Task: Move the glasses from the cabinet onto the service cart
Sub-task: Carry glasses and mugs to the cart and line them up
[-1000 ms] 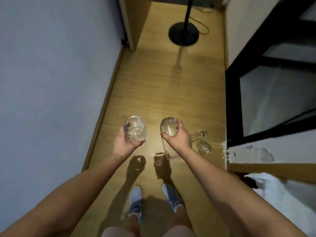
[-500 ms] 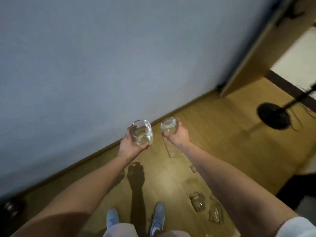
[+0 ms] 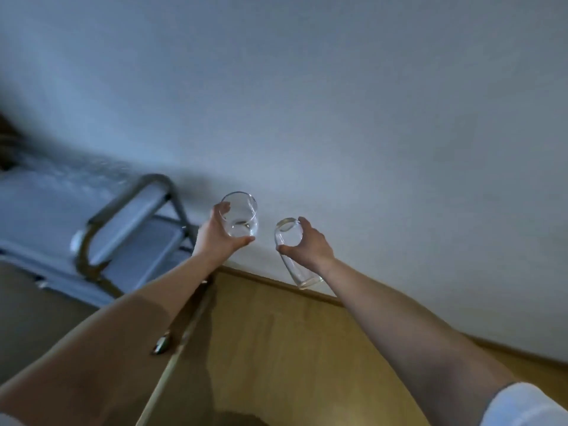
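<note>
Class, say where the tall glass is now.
Head view, right of centre: the tall glass hangs tilted from the right hand, beside the round glass in the left hand.

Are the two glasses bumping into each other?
Apart. The head view shows a strip of grey wall between the round glass in the left hand and the tall glass in the right hand.

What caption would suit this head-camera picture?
Left hand holds a round glass, right hand a tall glass, service cart at left.
</note>
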{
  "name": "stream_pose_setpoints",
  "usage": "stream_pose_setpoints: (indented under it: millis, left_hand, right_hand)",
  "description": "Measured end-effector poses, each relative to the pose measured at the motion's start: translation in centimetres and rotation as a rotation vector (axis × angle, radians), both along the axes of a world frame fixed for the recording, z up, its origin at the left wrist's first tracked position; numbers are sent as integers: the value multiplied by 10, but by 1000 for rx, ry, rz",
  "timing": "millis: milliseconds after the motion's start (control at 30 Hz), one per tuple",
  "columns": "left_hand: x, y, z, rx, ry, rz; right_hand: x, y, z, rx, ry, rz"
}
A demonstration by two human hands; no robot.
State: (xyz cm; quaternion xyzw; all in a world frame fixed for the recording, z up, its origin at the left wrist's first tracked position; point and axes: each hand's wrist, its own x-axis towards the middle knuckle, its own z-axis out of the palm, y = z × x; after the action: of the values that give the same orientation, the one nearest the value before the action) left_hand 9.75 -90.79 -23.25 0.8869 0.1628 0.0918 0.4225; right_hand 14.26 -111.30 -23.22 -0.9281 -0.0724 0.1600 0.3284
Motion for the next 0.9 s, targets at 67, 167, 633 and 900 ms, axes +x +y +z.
stream_pose_setpoints:
  millis: [67, 167, 633, 900]
  left_hand:
    - [-17, 63, 15, 8, -31, 111]
    - [-63, 163, 31, 29, -80, 305]
    - [-195, 377, 1, -29, 32, 790]
    - [-176, 439, -27, -113, 84, 895]
  right_hand:
    - [1, 63, 8, -7, -25, 127]
    - [-6, 170, 21, 16, -65, 309]
    - [-47, 488, 4, -38, -125, 886]
    - [-12, 603, -16, -147, -129, 1033]
